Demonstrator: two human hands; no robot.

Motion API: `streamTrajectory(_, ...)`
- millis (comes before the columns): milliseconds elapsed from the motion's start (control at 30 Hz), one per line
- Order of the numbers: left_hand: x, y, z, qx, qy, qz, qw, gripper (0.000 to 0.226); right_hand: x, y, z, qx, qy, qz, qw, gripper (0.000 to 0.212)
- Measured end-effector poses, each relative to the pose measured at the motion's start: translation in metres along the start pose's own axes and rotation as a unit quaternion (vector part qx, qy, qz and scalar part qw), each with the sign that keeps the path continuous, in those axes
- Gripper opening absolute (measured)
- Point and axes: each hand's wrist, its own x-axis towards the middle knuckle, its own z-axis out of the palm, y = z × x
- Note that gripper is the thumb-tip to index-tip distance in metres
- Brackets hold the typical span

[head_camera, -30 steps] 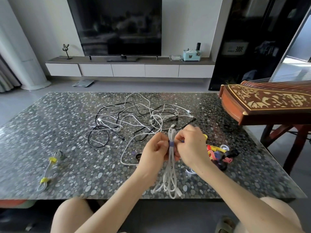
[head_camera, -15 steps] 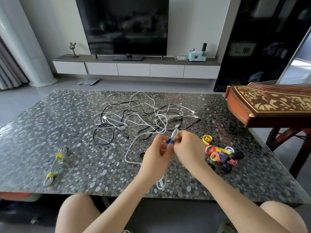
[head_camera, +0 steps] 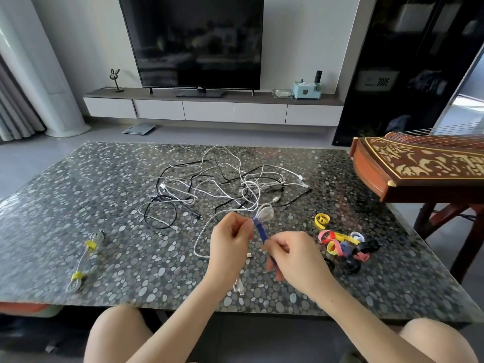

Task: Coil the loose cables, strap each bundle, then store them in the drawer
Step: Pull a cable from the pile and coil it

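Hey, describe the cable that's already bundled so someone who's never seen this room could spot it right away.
Start at the pebble-patterned table in front of the TV and go to its near left corner. There a white cable bundle lies alone, away from the loose tangle in the middle. It is the only cable folded flat and cinched by two yellow straps.
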Motion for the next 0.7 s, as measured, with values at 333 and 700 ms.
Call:
streamTrajectory(333, -0.005, 0.020, -0.005, 0.202, -0.103, 0.246, 0.942, 0.015, 0.017, -0.026, -0.040, 0.293, -0.100, 0.179, 0.934, 0.024)
streamTrajectory(700, -0.008, 0.034, 0.000, 0.145, -0.140, 0.156, 0.967, 0.022, 0.028, -0.020, -0.065, 0.431, -0.162, 0.248, 0.852, 0.028)
